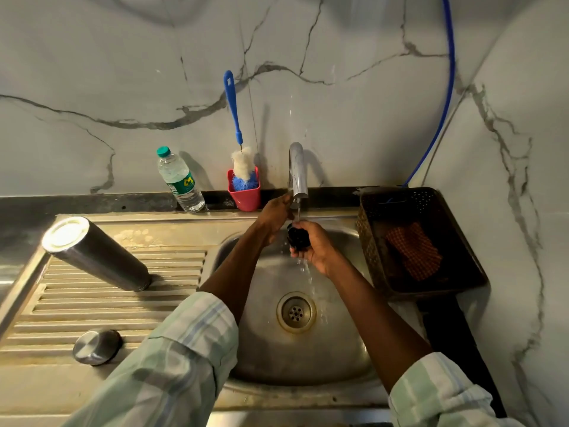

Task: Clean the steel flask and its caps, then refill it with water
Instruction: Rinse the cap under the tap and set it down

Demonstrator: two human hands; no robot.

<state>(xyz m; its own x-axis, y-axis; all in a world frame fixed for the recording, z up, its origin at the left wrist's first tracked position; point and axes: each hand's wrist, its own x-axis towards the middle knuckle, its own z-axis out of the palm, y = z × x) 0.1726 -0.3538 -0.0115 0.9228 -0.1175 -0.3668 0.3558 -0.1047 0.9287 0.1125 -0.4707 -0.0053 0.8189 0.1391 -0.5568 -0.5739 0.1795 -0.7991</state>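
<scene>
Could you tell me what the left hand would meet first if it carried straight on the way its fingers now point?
The left hand reaches up and away toward the tap, its fingers already at or beside the spout, so the tap comes first. Depth is unclear, so actual contact cannot be confirmed. The right hand holds the black cap below.

Single head cam, wide-angle, looking fwd and steeply down over the sink (335, 359) from close above. Faces the marble back wall (338, 57); both forearms reach in from bottom edge. Edges bow, prob. lens distortion. No 2nd view to overlap.
</scene>
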